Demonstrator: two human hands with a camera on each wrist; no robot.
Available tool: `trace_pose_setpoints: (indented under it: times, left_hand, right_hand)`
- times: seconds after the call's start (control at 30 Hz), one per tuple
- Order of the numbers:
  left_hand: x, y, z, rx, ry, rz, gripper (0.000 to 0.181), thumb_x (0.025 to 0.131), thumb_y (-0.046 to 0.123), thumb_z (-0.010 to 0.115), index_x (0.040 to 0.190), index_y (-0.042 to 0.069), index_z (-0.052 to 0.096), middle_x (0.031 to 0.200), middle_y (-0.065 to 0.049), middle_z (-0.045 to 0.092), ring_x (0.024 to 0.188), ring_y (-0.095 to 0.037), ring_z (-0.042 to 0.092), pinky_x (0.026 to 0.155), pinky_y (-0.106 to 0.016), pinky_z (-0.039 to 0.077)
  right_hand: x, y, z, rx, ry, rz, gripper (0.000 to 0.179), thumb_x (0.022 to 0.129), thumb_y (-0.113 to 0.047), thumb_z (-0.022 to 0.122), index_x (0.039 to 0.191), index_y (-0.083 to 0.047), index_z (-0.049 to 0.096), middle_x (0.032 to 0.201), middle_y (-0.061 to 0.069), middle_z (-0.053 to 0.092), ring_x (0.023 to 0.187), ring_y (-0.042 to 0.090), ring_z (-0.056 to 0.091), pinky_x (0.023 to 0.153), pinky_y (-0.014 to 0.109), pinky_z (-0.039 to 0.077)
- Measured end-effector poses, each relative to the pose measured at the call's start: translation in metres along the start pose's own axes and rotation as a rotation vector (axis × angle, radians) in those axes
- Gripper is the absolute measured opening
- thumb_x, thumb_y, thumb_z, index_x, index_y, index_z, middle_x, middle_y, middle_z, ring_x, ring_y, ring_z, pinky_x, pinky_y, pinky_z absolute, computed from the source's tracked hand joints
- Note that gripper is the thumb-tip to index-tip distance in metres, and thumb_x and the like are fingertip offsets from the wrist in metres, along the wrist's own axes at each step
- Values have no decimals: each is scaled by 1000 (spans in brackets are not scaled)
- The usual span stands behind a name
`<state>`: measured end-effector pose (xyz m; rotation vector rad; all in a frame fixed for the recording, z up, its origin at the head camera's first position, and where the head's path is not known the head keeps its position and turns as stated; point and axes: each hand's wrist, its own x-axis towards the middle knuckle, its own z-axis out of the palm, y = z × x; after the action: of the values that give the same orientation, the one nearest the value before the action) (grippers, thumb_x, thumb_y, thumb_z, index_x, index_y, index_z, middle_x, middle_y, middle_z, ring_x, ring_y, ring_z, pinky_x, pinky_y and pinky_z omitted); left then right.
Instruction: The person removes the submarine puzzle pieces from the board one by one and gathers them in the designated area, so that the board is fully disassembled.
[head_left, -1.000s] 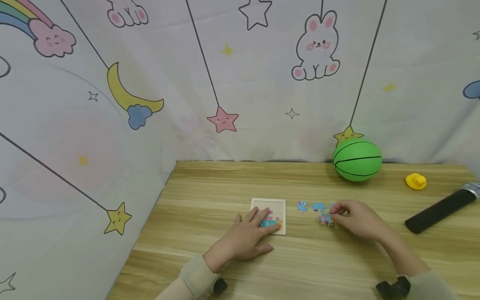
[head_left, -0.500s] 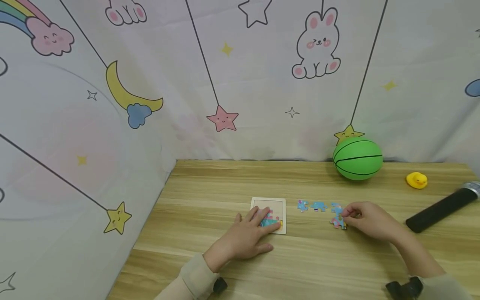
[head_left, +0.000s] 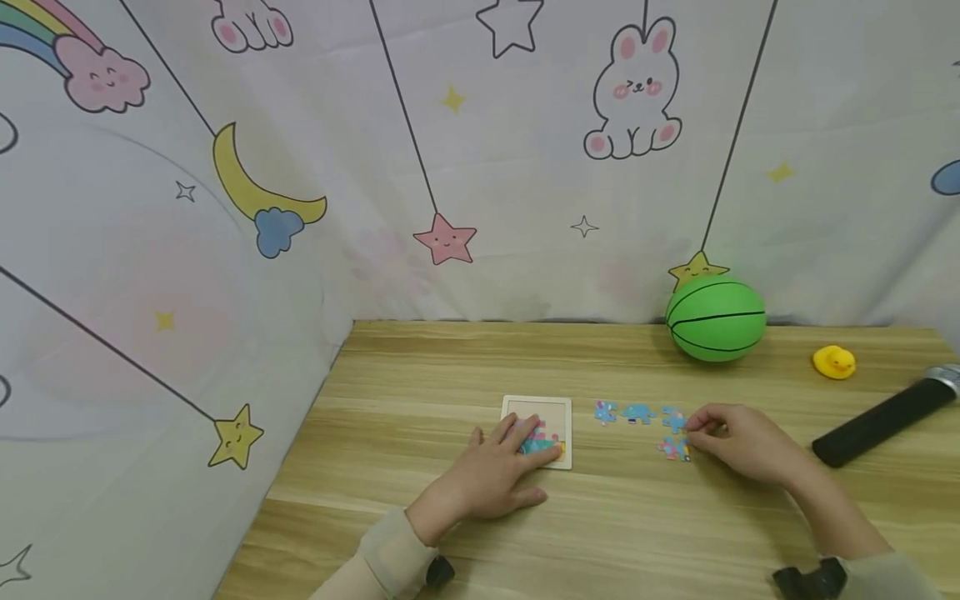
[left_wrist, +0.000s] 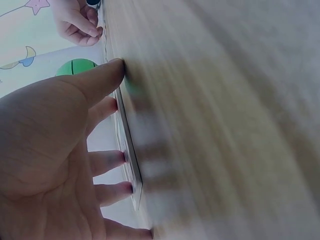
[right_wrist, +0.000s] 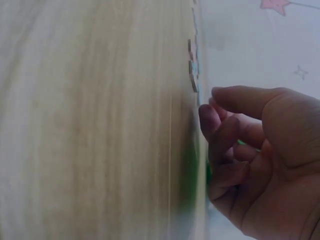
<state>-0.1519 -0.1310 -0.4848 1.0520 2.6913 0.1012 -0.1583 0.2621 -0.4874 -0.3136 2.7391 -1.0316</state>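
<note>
My left hand (head_left: 491,471) rests with spread fingers on a small square puzzle board (head_left: 567,417) with a pale frame. Pink, teal and yellow puzzle parts show between the fingers; the rest is covered. In the left wrist view, the fingertips (left_wrist: 125,187) lie on the board while the thumb extends beside it. Right of the board lie several loose jigsaw pieces: a blue one (head_left: 604,412), another blue one (head_left: 638,413), a third (head_left: 673,419) and a pink-and-blue one (head_left: 673,449). My right hand (head_left: 738,442), fingers loosely bent, is beside the last two, with nothing visible between thumb and forefinger.
Against the patterned cloth backdrop sits a green ball (head_left: 716,318) marked like a basketball. Farther right are a yellow toy duck (head_left: 834,362) and a black microphone (head_left: 881,422) with a silver head. All stand on a wood-grain table (head_left: 420,367).
My right hand has moved right from above the pieces. The pink-and-blue piece has shifted right and now lies below and apart from the blue one. My left hand stays on the board.
</note>
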Motion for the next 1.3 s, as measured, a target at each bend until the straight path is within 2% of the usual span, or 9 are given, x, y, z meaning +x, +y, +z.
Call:
trace_pose_setpoints:
  times: [0.37, 0.73, 0.97, 1.13, 1.3]
  left_hand:
    - [-5, -4, -2, -5, 6, -12, 63, 103, 56, 58, 161, 42, 38, 172, -6, 19, 155, -41, 21, 106, -75, 34]
    - [-15, -10, -4, -11, 11, -41, 63, 102, 57, 59, 160, 42, 41, 171, -11, 23, 154, -43, 23, 106, -75, 35]
    - [-16, -11, -4, -2, 11, -38, 63, 101, 57, 60, 160, 42, 41, 169, -13, 26, 153, -43, 26, 104, -74, 37]
    - [-15, -11, -3, -8, 5, -37, 63, 102, 57, 59, 160, 42, 41, 170, -13, 25, 153, -44, 26, 104, -74, 37]
    - [-15, -11, -4, -12, 2, -36, 63, 101, 57, 60, 160, 42, 40, 170, -13, 25, 152, -44, 26, 104, -74, 38]
  right_hand:
    - [-2, -7, 8, 55, 14, 5, 16, 99, -27, 73, 105, -12, 72, 92, -2, 66, 78, 14, 55, 67, 28, 45]
    - [2, -19, 12, 45, 12, -20, 15, 100, -26, 71, 107, -12, 72, 94, -4, 67, 71, 12, 55, 64, 28, 46]
    - [16, -43, 24, 68, -1, -59, 11, 100, -24, 71, 105, -14, 72, 91, -5, 67, 69, 12, 57, 66, 29, 48]
    - [30, -66, 41, 40, -16, -115, 9, 99, -21, 71, 105, -14, 73, 91, -7, 66, 75, 12, 57, 72, 30, 48]
    - [47, -90, 59, 55, -62, -153, 12, 98, -18, 70, 109, -11, 73, 92, -7, 66, 79, 12, 58, 74, 33, 49]
